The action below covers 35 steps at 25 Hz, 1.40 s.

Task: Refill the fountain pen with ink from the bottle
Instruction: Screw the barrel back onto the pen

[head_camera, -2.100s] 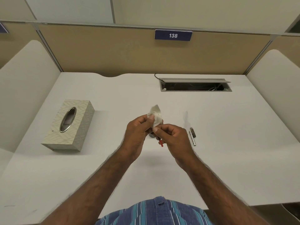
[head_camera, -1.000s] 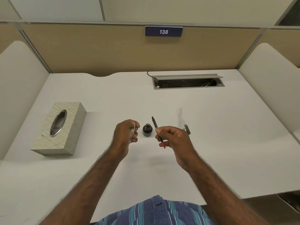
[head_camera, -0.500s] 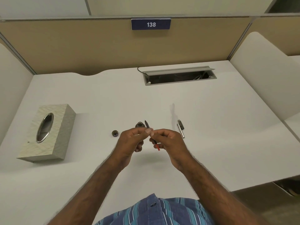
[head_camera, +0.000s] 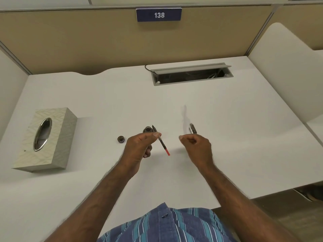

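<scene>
On a white desk (head_camera: 227, 145) inside a partitioned cubicle, the following items show. Left hand (head_camera: 139, 147): raised above the desk near its middle, thumb and forefinger pinching a slim dark pen section (head_camera: 160, 139) about midway along its length; the other fingers are curled under the palm, and whether they hold anything else cannot be told. The pen section is tilted, its pointed dark end directed away from the person and its red end (head_camera: 167, 152) directed back towards them. Ink bottle (head_camera: 148, 129): small, dark, round, uncapped, standing on the desk just beyond the left hand, partly hidden by the fingers and crossed by the pen's far tip. Bottle cap (head_camera: 121, 139): dark, round, lying on the desk to the left of the bottle, apart from it. Right hand (head_camera: 196, 145): held above the desk well apart from the left, fingers loosely curled, with nothing visible in it. Remaining pen parts (head_camera: 192, 128): two slim pieces, one silver and one dark, lying side by side on the desk just beyond the right hand. Tissue box (head_camera: 46, 138): pale, patterned, with an oval metal-rimmed opening, standing at the left of the desk. Cable tray (head_camera: 191, 74): recessed at the back of the desk, lid raised. Number plate (head_camera: 159, 14): blue, reading 138, on the rear partition.
</scene>
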Each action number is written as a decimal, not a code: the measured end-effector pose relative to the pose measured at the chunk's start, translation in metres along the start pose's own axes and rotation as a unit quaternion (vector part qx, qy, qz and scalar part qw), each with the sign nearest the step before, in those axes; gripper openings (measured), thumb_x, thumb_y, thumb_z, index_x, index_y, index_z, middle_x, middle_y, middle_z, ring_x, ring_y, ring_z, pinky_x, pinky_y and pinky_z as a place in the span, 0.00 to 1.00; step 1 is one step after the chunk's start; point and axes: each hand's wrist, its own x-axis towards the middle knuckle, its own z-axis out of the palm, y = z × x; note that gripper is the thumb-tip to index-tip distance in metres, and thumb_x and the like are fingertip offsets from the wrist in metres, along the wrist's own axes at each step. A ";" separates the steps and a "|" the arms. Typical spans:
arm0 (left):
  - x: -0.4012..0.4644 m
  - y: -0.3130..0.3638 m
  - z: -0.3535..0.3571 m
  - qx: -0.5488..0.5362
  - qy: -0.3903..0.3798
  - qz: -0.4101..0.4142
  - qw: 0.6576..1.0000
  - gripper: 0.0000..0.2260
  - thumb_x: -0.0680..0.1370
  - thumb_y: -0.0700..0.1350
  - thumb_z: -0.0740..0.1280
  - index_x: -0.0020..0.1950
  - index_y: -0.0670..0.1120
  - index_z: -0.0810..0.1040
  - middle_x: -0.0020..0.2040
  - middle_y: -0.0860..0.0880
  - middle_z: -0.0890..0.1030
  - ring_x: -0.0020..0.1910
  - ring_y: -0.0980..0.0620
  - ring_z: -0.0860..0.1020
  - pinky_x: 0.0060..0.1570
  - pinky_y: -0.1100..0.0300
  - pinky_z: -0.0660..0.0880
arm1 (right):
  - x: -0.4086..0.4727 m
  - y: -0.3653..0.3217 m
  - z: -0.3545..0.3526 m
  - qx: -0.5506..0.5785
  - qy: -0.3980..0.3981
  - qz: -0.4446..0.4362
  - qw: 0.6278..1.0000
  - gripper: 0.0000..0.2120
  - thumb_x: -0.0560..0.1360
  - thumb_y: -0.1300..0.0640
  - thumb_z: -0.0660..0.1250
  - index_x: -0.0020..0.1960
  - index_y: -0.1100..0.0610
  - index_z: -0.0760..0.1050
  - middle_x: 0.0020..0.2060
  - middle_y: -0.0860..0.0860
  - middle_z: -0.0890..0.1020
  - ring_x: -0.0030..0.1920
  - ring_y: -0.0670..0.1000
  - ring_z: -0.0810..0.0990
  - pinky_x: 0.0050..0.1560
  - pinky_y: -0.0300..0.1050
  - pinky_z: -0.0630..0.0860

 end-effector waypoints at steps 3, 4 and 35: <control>0.004 0.001 0.000 -0.005 0.003 -0.001 1.000 0.15 0.72 0.58 0.76 0.51 0.49 0.91 0.49 0.45 0.78 0.34 0.51 0.65 0.34 0.59 0.62 | 0.021 0.027 -0.005 -0.093 0.092 -0.032 0.991 0.09 0.75 0.51 0.78 0.49 0.56 0.87 0.42 0.48 0.86 0.46 0.51 0.85 0.54 0.49 0.81; 0.004 0.001 0.000 -0.007 0.004 -0.001 1.000 0.17 0.69 0.59 0.76 0.51 0.49 0.91 0.49 0.45 0.78 0.34 0.51 0.66 0.34 0.59 0.63 | 0.026 0.035 -0.006 -0.116 0.109 -0.044 0.986 0.10 0.74 0.51 0.79 0.48 0.57 0.86 0.43 0.50 0.85 0.47 0.53 0.84 0.54 0.51 0.81; 0.019 0.019 -0.007 -0.055 0.104 0.052 0.992 0.09 0.79 0.51 0.75 0.53 0.47 0.90 0.38 0.51 0.74 0.35 0.50 0.66 0.33 0.60 0.65 | -0.054 0.001 -0.005 0.016 -0.035 -0.070 0.997 0.03 0.75 0.54 0.80 0.48 0.52 0.89 0.43 0.45 0.88 0.43 0.44 0.84 0.43 0.31 0.77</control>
